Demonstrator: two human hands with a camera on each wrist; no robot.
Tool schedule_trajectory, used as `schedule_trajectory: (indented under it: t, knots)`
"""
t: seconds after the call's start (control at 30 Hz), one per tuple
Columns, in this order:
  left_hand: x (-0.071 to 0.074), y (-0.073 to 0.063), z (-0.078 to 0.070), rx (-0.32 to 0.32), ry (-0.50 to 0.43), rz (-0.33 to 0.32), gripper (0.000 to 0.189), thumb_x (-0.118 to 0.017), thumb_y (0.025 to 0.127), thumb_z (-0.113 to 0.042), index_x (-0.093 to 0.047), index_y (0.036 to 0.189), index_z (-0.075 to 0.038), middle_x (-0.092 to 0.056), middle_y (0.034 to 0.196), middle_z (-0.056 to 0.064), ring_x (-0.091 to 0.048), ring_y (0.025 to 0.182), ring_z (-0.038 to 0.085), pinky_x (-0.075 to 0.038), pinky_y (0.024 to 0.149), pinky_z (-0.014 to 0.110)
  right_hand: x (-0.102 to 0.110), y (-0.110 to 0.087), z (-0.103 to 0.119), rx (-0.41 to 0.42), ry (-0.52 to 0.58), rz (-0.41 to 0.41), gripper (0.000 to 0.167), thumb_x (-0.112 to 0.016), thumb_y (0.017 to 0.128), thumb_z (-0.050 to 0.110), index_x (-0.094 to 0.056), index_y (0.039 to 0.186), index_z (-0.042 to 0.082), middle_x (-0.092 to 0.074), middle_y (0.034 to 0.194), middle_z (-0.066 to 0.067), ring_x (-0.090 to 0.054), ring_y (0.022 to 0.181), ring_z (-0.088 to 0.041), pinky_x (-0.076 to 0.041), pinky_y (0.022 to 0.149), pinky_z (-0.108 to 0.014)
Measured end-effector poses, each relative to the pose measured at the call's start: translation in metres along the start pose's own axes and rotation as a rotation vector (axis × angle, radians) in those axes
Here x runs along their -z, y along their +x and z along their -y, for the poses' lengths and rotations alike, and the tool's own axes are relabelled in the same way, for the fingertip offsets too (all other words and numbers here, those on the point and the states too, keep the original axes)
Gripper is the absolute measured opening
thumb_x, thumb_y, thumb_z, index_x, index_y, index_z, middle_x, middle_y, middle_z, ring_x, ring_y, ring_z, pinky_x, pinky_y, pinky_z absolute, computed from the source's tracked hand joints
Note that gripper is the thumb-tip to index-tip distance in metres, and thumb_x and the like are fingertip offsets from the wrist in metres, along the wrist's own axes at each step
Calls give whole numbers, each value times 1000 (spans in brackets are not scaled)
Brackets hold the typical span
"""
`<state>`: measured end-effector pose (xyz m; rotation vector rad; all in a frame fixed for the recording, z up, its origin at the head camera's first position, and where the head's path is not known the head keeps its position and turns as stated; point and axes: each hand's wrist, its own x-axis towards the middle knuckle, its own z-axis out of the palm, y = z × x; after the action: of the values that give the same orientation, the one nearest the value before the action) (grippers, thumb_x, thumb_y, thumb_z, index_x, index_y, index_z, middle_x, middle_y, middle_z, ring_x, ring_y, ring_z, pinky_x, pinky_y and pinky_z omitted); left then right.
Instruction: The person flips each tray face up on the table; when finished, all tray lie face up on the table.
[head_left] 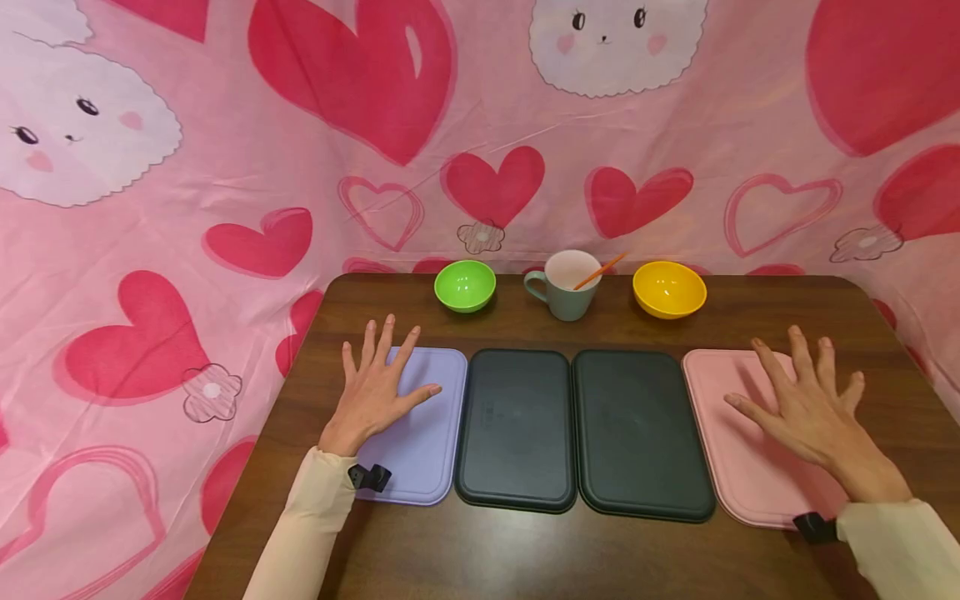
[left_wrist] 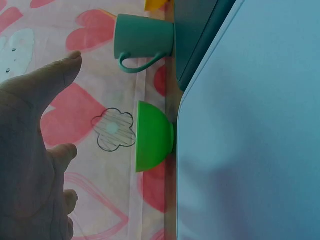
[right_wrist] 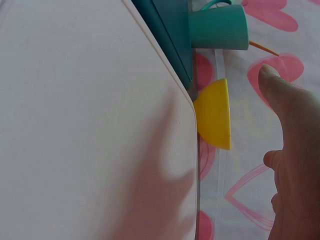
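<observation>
With fingers spread wide, my left hand (head_left: 375, 393) hovers over a lavender rectangular board (head_left: 431, 433) and holds nothing. The right hand (head_left: 813, 408), also spread and holding nothing, hovers over a pink board (head_left: 750, 467); its shadow falls on that board in the right wrist view. Between these two lie two dark boards, one left of centre (head_left: 517, 429) and one right of centre (head_left: 641, 433), side by side. Behind the boards stand a green bowl (head_left: 465, 287), a grey-green mug (head_left: 570, 292) with a thin orange stick (head_left: 603, 270) leaning in it, and a yellow bowl (head_left: 670, 292).
Everything stands on a brown wooden table (head_left: 525, 554). A pink cloth with hearts (head_left: 360, 75) hangs right behind the table's back edge and along its left side. Each wrist wears a small black device, such as the left one (head_left: 369, 477).
</observation>
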<state>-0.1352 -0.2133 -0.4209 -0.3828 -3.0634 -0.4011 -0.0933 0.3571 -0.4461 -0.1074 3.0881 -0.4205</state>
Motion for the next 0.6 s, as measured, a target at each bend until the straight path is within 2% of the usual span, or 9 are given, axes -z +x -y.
schedule_trajectory:
  t: [0.23,0.43,0.6]
  knots:
    - [-1,-1,0,8,-21,13,95,-58,85,-70,-19,161,-29,1,171,10,8,157,40,6,116,73,-1,-1,-1,-1,13,-4,99,-54,91,62,-2,162,16,23,162,-28,23,143,-63,10,93,-91]
    - [0,-3,1,12,-24,13,97,-60,84,-69,-19,161,-28,0,170,14,6,156,43,1,116,75,2,0,2,-6,4,-4,100,-53,91,63,-2,162,14,24,162,-27,23,144,-61,9,94,-91]
    - [5,-9,3,24,-56,25,99,-63,82,-68,-20,161,-27,0,170,17,4,155,47,-1,117,73,5,4,13,-2,20,-41,100,-57,90,61,-8,161,11,15,165,-27,17,147,-58,7,98,-89]
